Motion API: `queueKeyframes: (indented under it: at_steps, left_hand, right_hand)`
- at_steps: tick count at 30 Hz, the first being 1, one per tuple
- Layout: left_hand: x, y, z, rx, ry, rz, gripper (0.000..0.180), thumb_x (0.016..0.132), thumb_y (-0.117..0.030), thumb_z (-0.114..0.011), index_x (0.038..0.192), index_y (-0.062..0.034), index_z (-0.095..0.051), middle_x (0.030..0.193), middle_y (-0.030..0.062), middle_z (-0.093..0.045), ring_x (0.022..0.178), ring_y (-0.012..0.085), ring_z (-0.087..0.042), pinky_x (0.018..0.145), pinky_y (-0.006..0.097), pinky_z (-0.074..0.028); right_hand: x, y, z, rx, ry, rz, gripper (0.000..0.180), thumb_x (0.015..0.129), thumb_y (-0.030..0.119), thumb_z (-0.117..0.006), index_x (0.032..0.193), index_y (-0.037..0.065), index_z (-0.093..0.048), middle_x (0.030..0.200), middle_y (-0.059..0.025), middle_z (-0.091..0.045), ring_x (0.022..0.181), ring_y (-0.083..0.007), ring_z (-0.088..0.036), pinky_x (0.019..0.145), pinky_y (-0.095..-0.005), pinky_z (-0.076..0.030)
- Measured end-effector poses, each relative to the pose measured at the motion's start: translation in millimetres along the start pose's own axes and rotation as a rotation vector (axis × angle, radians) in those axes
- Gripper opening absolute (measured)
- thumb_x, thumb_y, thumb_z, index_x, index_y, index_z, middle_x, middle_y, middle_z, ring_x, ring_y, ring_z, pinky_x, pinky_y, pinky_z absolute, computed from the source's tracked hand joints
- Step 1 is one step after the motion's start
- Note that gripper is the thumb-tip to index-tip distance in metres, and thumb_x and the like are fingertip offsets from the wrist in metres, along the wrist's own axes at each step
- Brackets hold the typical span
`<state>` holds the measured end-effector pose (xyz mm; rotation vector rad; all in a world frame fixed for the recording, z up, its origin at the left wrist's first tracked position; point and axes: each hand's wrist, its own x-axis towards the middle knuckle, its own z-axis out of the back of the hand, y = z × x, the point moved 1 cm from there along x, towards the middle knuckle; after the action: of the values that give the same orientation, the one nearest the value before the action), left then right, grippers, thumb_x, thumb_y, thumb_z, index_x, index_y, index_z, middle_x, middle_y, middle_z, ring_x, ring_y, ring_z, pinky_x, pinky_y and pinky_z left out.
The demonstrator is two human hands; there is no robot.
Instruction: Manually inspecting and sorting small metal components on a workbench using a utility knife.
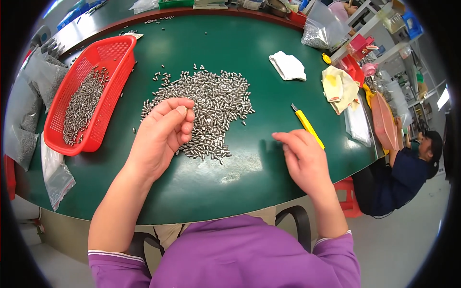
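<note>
Here the left hand (164,126) (curled) overhangs metal pieces (218,98).

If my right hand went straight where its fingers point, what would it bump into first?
Probably the right edge of the pile of silver bits. Your right hand points left and a little forward, but its height is unclear, so it might pass above them.

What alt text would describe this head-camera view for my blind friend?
A person's left hand, closed in a pinch, is over a heap of small metal parts on a green table; the right hand is beside a yellow cutter. A red basket at left holds more parts.
</note>
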<state>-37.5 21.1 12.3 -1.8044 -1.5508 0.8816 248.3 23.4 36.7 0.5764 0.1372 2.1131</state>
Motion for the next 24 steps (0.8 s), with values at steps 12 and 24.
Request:
queueKeyframes:
  at_steps: [12, 24]
  left_hand:
    - [-1.1, 6.1, 2.3, 0.019, -0.003, 0.007, 0.015, 0.095, -0.011, -0.054, 0.107, -0.0031, -0.057, 0.087, 0.0012, -0.057, 0.071, 0.0069, -0.052, 0.062, 0.022, -0.045]
    - [-2.6, 9.6, -11.3, -0.019, 0.025, 0.028, 0.009, 0.094, -0.01, -0.054, 0.103, -0.0079, -0.054, 0.088, 0.0024, -0.058, 0.07, 0.0075, -0.051, 0.06, 0.022, -0.043]
  right_hand:
    - [-42.0, -39.3, 60.3, -0.243, -0.211, -0.23, 0.018, 0.076, -0.008, -0.054, 0.085, 0.005, -0.063, 0.089, -0.0113, -0.061, 0.087, -0.0287, -0.061, 0.076, -0.0369, -0.049]
    - [-138.2, -102.1, 122.8, -0.35, -0.326, -0.797, 0.044, 0.075, 0.011, -0.075, 0.114, 0.005, -0.056, 0.111, -0.0116, -0.054, 0.094, -0.0245, -0.058, 0.078, -0.0354, -0.051]
